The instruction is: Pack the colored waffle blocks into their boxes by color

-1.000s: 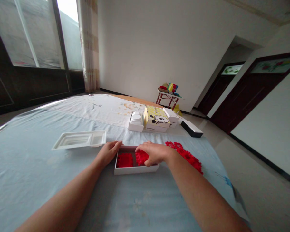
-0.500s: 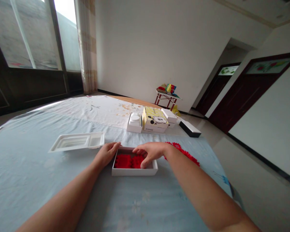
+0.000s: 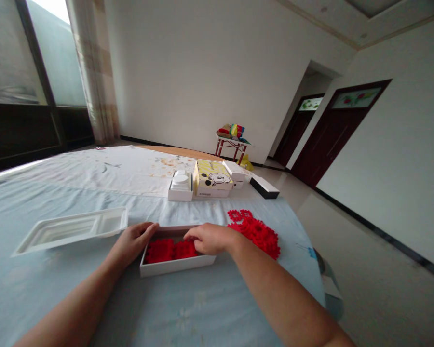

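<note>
A shallow white box lies on the light blue tablecloth in front of me, with red plastic pieces packed inside. My left hand rests against the box's left end, fingers curled over its rim. My right hand lies over the right part of the box, its fingers bent down onto the red pieces there. A loose pile of red pieces sits on the cloth just right of the box.
A white plastic tray insert lies to the left. Farther back stand a white box holding a cup-like item, a yellow cartoon box, small white boxes and a black-and-white box. The table edge drops off at right.
My right hand set the red pieces into the box and now presses them down on its right side. My view swung right, so everything shifted left. The left hand stayed on the box.
</note>
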A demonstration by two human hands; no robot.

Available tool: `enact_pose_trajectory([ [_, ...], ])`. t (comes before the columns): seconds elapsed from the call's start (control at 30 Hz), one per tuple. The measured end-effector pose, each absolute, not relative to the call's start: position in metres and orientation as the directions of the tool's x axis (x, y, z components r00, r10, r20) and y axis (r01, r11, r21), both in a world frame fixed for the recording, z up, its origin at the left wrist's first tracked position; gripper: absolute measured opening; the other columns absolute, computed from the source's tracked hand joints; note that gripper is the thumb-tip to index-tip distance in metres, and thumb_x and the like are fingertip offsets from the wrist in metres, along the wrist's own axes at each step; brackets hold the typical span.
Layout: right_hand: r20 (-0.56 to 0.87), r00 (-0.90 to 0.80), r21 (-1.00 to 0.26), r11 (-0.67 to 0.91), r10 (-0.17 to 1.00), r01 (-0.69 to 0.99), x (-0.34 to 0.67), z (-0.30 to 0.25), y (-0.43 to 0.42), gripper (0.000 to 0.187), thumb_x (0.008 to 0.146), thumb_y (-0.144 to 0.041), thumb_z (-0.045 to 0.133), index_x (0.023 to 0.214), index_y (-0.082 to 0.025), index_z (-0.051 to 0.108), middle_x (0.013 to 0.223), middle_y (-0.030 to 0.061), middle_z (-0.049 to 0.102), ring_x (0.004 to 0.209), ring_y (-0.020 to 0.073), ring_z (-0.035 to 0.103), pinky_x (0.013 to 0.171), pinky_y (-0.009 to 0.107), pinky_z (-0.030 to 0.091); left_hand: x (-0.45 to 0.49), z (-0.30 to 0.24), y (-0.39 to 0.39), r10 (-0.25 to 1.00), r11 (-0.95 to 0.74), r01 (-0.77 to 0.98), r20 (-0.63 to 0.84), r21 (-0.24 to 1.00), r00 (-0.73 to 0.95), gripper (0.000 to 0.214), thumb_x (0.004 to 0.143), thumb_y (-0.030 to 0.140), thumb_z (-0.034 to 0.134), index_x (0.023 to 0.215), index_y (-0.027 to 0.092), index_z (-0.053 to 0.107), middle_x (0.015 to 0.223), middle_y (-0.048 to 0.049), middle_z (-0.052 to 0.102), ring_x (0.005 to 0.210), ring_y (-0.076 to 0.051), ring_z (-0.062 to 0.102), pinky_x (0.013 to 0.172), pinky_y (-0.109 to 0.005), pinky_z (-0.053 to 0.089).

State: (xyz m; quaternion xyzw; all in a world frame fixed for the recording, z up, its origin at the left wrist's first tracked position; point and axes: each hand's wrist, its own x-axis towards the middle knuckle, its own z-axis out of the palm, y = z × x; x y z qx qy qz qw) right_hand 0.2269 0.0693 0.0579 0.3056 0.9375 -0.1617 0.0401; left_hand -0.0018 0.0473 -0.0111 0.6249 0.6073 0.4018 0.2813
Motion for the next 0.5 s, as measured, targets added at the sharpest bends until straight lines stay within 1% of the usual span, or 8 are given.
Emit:
enact_pose_trajectory([
  [0.07,-0.146,-0.791,-0.298,0.737,0.594,0.607,0.228,0.053,0.068,0.044,0.072,-0.011,0.041,0.112,-0.019,0.059,0.113,0.0046,0.062,0.102,0.0176,0.057,0.086,0.025,0.043,-0.004,-0.013,0.049,0.984,-0.112,0.57,0.172,0.814,-0.052,0.041,0.071,0.055,0.047,0.067,0.02,0.067,0.06,0.0012,0.066,0.064,-0.022,0.06,0.058,-0.024,0.045],
  [0.17,-0.098,-0.78,-0.33,0.719,0.619,0.612,0.23,0.05,0.063,0.046,0.073,-0.009,0.041,0.114,-0.02,0.057,0.116,0.0043,0.061,0.106,0.0173,0.055,0.09,0.026,0.041,-0.005,-0.012,0.051,0.984,-0.116,0.586,0.172,0.802,-0.04,0.039,0.07,0.054,0.047,0.062,0.022,0.066,0.06,0.0014,0.066,0.065,-0.022,0.061,0.058,-0.024,0.045],
  [0.23,-0.049,-0.771,-0.361,0.708,0.635,0.607,0.234,0.051,0.06,0.046,0.074,-0.009,0.04,0.116,-0.019,0.056,0.114,0.0047,0.061,0.106,0.0168,0.055,0.09,0.026,0.042,-0.006,-0.011,0.05,0.987,-0.102,0.588,0.157,0.802,-0.044,0.037,0.069,0.054,0.048,0.061,0.022,0.065,0.06,0.0014,0.066,0.065,-0.022,0.061,0.058,-0.024,0.045],
  [0.3,0.048,-0.739,-0.414,0.687,0.672,0.597,0.242,0.055,0.057,0.043,0.077,-0.009,0.04,0.116,-0.019,0.055,0.109,0.0049,0.064,0.101,0.0151,0.058,0.087,0.024,0.043,-0.005,-0.01,0.049,0.988,-0.083,0.591,0.142,0.802,-0.054,0.037,0.068,0.054,0.048,0.063,0.022,0.066,0.06,0.0012,0.066,0.065,-0.023,0.061,0.058,-0.024,0.045],
  [0.37,0.194,-0.658,-0.481,0.655,0.728,0.583,0.257,0.06,0.057,0.039,0.081,-0.011,0.038,0.115,-0.019,0.055,0.105,0.005,0.065,0.096,0.0133,0.06,0.085,0.023,0.044,-0.005,-0.009,0.048,0.991,-0.072,0.59,0.124,0.804,-0.048,0.04,0.069,0.055,0.047,0.067,0.02,0.066,0.062,0.0006,0.066,0.067,-0.024,0.06,0.06,-0.025,0.045],
  [0.43,0.328,-0.52,-0.537,0.608,0.789,0.585,0.279,0.063,0.061,0.034,0.084,-0.016,0.038,0.114,-0.018,0.055,0.105,0.0057,0.065,0.096,0.0128,0.06,0.084,0.024,0.045,-0.006,-0.009,0.047,0.993,-0.068,0.592,0.111,0.803,-0.036,0.042,0.071,0.055,0.045,0.07,0.018,0.065,0.063,0.0001,0.067,0.069,-0.024,0.06,0.062,-0.026,0.045],
  [0.5,0.389,-0.366,-0.573,0.533,0.846,0.623,0.306,0.062,0.068,0.031,0.085,-0.02,0.04,0.111,-0.017,0.055,0.103,0.0068,0.065,0.094,0.0134,0.06,0.083,0.025,0.046,-0.007,-0.011,0.048,0.993,-0.062,0.601,0.108,0.797,-0.04,0.043,0.072,0.055,0.044,0.071,0.017,0.065,0.063,0.0,0.066,0.068,-0.023,0.06,0.063,-0.026,0.044],
])
